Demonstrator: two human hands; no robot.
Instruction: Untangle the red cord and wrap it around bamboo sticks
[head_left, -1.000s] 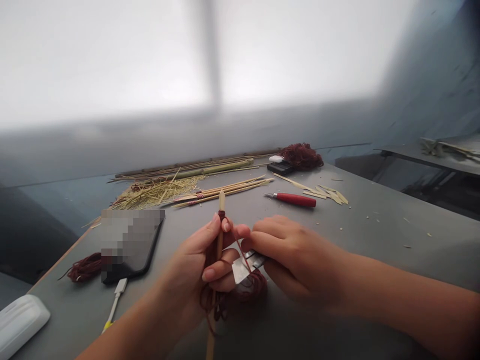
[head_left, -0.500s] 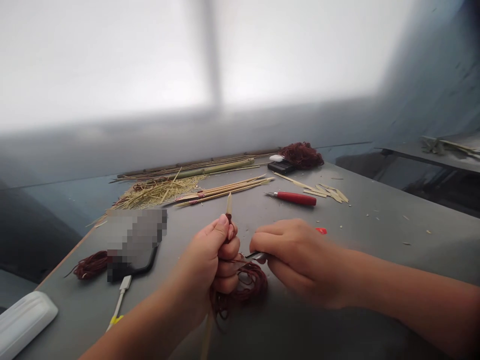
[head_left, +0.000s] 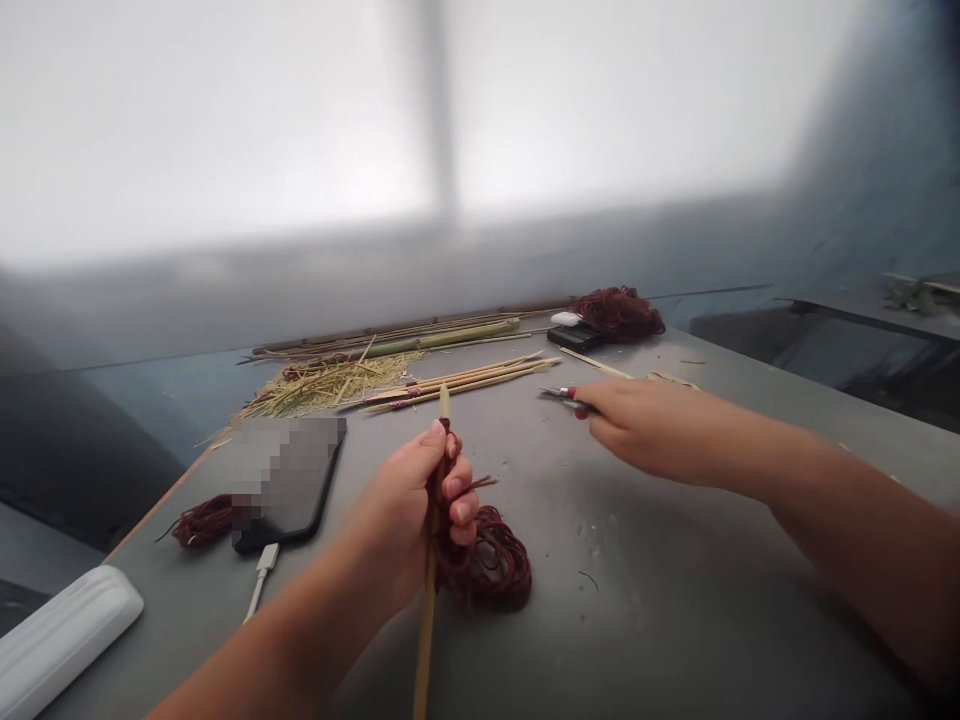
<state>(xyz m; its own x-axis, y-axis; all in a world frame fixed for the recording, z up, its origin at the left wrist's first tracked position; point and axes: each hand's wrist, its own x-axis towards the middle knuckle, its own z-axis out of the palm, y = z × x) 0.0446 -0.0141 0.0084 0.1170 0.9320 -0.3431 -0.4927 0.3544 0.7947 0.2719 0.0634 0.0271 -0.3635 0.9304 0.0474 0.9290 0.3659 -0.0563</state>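
My left hand (head_left: pixel 416 510) is closed around a thin bamboo stick (head_left: pixel 424 640) held nearly upright, with dark red cord wound just under its tip. The cord trails down to a loose coil of red cord (head_left: pixel 495 572) on the grey table (head_left: pixel 675 600), right beside that hand. My right hand (head_left: pixel 645 428) reaches forward and to the right, fingers curled over the handle of a red-handled knife (head_left: pixel 568 395). Only the blade and a bit of the red handle show past the fingers.
A phone (head_left: pixel 289 480) with a white cable (head_left: pixel 259 590) lies at the left, next to a small red cord bundle (head_left: pixel 199 520) and a white object (head_left: pixel 60 630). Bamboo sticks (head_left: pixel 461 378), straw shavings (head_left: pixel 322 385), a black device (head_left: pixel 574 336) and a red cord heap (head_left: pixel 619 311) line the far edge.
My right hand left the cord beside my left hand and moved forward-right onto the red-handled knife. The small metal piece it held is no longer seen. My left hand keeps the stick.
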